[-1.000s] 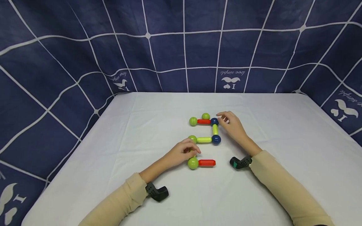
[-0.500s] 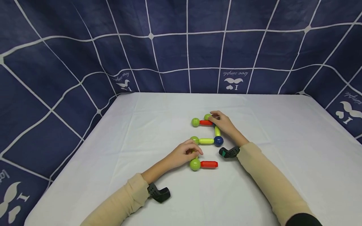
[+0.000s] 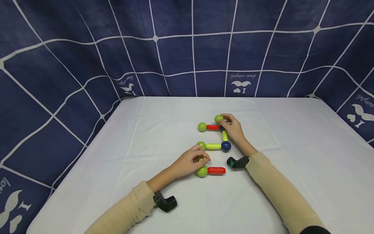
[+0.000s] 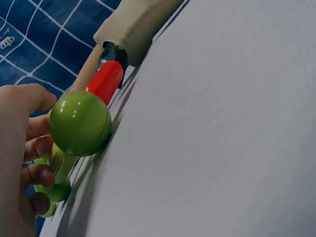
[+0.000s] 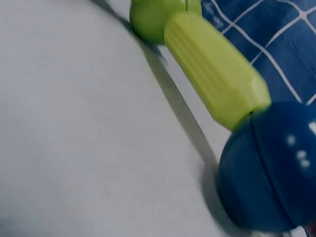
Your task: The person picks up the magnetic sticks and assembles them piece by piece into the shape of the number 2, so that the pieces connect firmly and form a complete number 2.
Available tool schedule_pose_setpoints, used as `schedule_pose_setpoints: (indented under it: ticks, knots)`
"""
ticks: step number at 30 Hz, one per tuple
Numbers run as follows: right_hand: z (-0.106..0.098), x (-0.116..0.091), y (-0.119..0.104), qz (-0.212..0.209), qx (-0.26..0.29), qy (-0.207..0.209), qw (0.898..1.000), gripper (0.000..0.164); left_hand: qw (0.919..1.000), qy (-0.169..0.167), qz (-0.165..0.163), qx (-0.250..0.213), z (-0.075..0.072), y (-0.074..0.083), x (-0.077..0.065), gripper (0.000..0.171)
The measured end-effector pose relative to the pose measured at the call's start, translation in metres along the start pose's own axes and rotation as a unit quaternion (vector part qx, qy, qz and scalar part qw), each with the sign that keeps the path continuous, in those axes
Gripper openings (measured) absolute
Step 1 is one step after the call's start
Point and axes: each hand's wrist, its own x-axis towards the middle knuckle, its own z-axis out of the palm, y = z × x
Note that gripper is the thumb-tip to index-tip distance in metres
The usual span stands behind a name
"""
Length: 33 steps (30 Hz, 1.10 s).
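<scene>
A loose green ball (image 3: 218, 118) sits between the thumb and fingers of my right hand (image 3: 233, 129), by the far corner of a zigzag of rods and balls. That hand partly covers the far blue ball (image 3: 222, 128). My left hand (image 3: 191, 160) curls its fingers about a yellow rod at the near left side. This rod, mostly hidden in the head view, joins the near green ball (image 4: 80, 123) to another green ball (image 3: 201, 145). From the near ball a red rod (image 3: 216, 170) points right. A yellow rod (image 5: 217, 69) meets the nearer blue ball (image 5: 266, 170).
A far red rod (image 3: 213, 127) ends in a green ball (image 3: 202, 126) on the left. Another yellow rod (image 3: 224, 136) links the two blue balls. White cloth covers the table (image 3: 263, 117); a dark blue checked curtain (image 3: 175, 55) hangs behind it.
My right hand has come from beside the far blue ball to the loose green ball, then shifted it slightly right. My left hand has stayed at the near yellow rod.
</scene>
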Motion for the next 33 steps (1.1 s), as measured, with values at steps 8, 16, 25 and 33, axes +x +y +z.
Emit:
schedule_pose_setpoints:
  ticks: [8, 16, 25, 33]
  knots:
    - [-0.023, -0.041, -0.006, -0.054, -0.007, -0.010, 0.998, 0.042, 0.9821, -0.006, 0.056, 0.180, 0.003, 0.010, -0.005, 0.026]
    - [-0.044, -0.089, -0.004, -0.072, -0.014, -0.101, 0.992, 0.035, 0.9647, -0.006, 0.085, 0.249, 0.006, 0.012, -0.007, 0.025]
    - [-0.052, -0.111, 0.009, -0.101, 0.015, -0.224, 0.969, 0.021, 0.9618, 0.007, 0.101, 0.254, 0.008, 0.011, -0.005, 0.020]
    - [-0.055, -0.115, 0.005, -0.113, 0.007, -0.291, 0.950, 0.021, 0.9635, 0.018, 0.107, 0.245, 0.010, 0.011, -0.006, 0.020]
